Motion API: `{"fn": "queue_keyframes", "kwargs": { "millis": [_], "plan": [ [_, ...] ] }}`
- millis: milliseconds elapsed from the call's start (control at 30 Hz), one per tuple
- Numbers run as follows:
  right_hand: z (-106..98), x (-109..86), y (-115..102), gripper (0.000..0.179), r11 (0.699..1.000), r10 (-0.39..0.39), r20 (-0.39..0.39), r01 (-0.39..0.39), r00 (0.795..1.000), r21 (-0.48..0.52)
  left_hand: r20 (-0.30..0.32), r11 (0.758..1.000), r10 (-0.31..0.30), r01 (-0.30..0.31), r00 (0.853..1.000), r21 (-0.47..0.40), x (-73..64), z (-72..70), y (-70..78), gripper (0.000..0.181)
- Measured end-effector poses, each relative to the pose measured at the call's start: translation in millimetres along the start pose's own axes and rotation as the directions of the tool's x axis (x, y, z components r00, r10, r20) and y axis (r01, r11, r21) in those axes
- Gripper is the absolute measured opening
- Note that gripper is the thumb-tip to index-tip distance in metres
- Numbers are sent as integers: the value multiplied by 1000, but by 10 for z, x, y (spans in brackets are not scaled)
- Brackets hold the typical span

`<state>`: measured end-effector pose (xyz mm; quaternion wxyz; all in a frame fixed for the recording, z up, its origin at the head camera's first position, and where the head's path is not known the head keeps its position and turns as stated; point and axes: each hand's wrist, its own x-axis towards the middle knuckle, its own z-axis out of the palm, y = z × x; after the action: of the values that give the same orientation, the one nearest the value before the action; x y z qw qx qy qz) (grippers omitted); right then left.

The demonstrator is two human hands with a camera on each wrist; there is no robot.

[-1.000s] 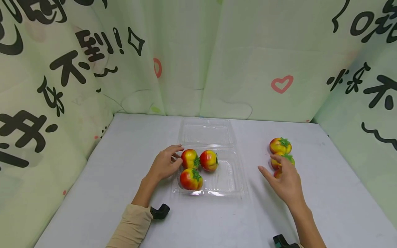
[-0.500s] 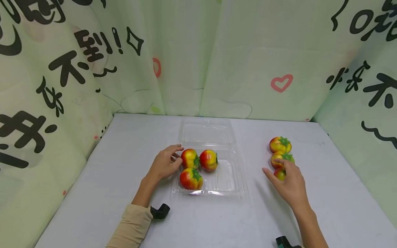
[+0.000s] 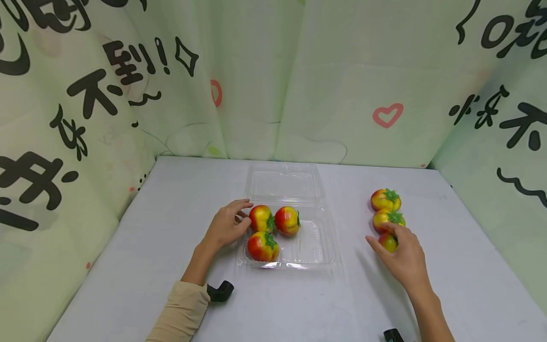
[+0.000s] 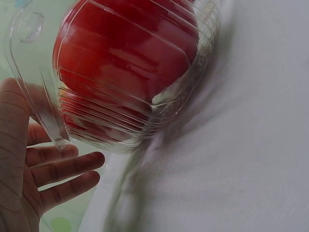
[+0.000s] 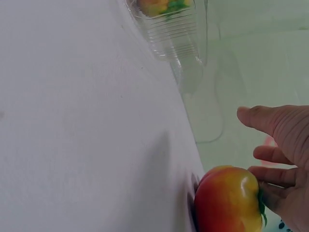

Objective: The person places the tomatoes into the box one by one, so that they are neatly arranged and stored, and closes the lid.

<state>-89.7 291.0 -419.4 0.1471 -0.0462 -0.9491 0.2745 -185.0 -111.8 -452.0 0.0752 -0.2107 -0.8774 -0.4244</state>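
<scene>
In the head view, a clear plastic clamshell container [image 3: 314,242] lies opened out, with three red-and-yellow tomatoes [image 3: 263,247] in its left half. My left hand [image 3: 231,225] rests at its left edge. The left wrist view shows those fingers [image 4: 67,171] loosely extended by the clear rim, with a red tomato [image 4: 125,48] behind the plastic. On the right, my right hand [image 3: 403,254] is spread beside the nearest tomato [image 3: 388,242] of a row of three, partly hiding it. In the right wrist view the thumb stands apart, with the other fingers close to a tomato [image 5: 227,200].
Two more tomatoes [image 3: 386,200] stand behind the nearest one in the right-hand row. The container's lid [image 3: 284,183] lies folded back toward the rear of the white table [image 3: 192,180]. A pale green curtain [image 3: 342,95] with black lettering surrounds the back and sides.
My right hand has moved slightly right and toward me, from over the row to beside the nearest tomato, which shows more now. The left hand and container have stayed put.
</scene>
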Motion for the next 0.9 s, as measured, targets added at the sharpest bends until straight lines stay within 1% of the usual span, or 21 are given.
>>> {"fn": "queue_keyframes", "kwargs": {
  "millis": [233,367,533,700,900],
  "plan": [
    [-9,-18,92,57,1000,-23,-20,23,1000,-10,5,1000,1,-1,1000,-6,4,2,-11,41],
    [-22,-37,133,56,1000,-22,-24,22,999,-18,8,1000,-4,4,1000,-6,-1,-2,-6,42],
    [-43,-47,173,54,999,-27,-12,26,1000,-37,7,1000,-19,19,1000,-3,-10,-11,7,43],
    [-48,-57,204,56,999,11,24,-10,1000,-52,4,1000,-18,18,1000,-2,-14,-12,4,43],
    [-53,-55,213,56,997,61,34,-59,998,-56,7,1000,-12,12,1000,0,-9,-14,11,43]
  ]
}}
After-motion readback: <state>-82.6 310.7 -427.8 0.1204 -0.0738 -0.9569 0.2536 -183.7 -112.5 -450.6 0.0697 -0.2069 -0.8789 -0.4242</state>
